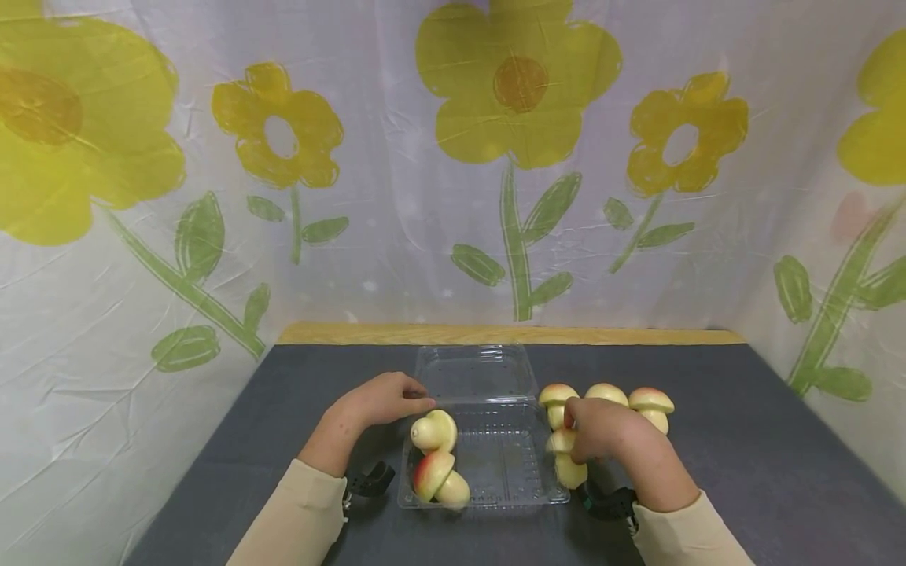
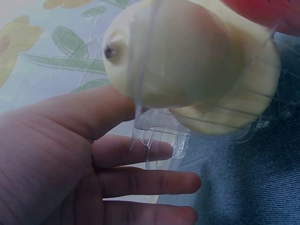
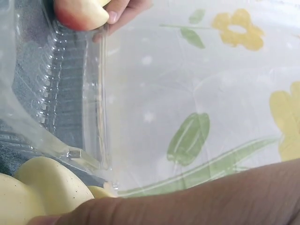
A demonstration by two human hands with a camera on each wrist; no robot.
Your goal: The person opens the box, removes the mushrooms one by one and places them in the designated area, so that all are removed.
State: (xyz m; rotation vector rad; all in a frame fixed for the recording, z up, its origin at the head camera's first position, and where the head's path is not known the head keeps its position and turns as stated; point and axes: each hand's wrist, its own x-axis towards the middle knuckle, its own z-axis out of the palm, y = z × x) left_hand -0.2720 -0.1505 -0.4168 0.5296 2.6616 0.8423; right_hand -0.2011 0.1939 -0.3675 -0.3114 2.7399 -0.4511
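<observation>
Fingers (image 2: 150, 182) of the left hand (image 1: 385, 399) straight and slightly parted, released, by the back left corner of a clear plastic box (image 1: 506, 464). Thumb stretched toward the box wall, with tip hidden; contact impossible to tell. Left forearm slanting up and inward from the lower left, in a cream sleeve (image 1: 293, 511), with a black strap (image 1: 373, 479) at the wrist.

Along the left side of the box, two pale mushroom-shaped pieces: a back mushroom (image 1: 440, 429) with rounded stem end facing left, and just in front, touching or nearly so, a front mushroom (image 1: 433, 475) lying tilted, red-tinged cap to the left, stem to the lower right. Behind the box, a clear lid (image 1: 474, 373) laid open.

At the box's right edge, a third mushroom (image 1: 569, 472), cap toward the back, grasped between thumb and fingers of the right hand (image 1: 610, 428); over the rim or beside it, hard to tell. Right forearm reaching in from the lower right, back of the hand upward, in a matching sleeve. Just beyond, on the dark tabletop (image 1: 715, 472), a row of three more mushrooms (image 1: 651, 401), the middle one partly covered by the hand.
</observation>
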